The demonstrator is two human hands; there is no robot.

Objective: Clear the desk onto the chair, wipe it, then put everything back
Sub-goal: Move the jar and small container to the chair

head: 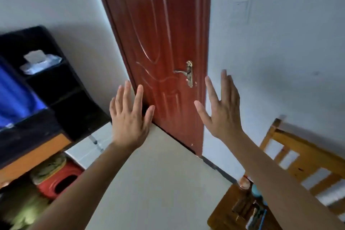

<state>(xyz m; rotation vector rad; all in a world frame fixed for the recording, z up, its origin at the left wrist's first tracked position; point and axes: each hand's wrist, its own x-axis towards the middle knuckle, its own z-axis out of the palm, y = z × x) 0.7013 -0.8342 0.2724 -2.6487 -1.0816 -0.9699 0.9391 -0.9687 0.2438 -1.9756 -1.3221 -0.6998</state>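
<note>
- Left hand (128,117): grip spread, fingers straight and apart, palm facing away, holding nothing.
- Right hand (222,112): grip spread in the same way, also holding nothing. Both hands are raised in mid-air in front of the door (162,43) and touch no object.
- Task items: a bottle (243,183) with a reddish top and a cluster of small dark items (248,209) lie on the seat of the wooden chair (306,150), near right, partly hidden by the right forearm. They are too blurred to identify.
- Counter (37,147): the dark unit with an orange front edge at near left is probably the desk. Its top is mostly out of view. A white tissue pack (40,60) sits on a shelf above it, a blue object (15,95) stands to its left, and a red stool (59,179) stands beneath it.
- Stage, as a judgement: the items are on the chair, so clearing appears done. Whether the wipe is complete cannot be told, and no cloth is in view.
- Procedure: turn toward the work before reaching. If wiping, cover the whole top in overlapping strokes. If returning items, lift the bottle upright first, one hand per object.
- Markings: no brand, label or writing is legible.
</note>
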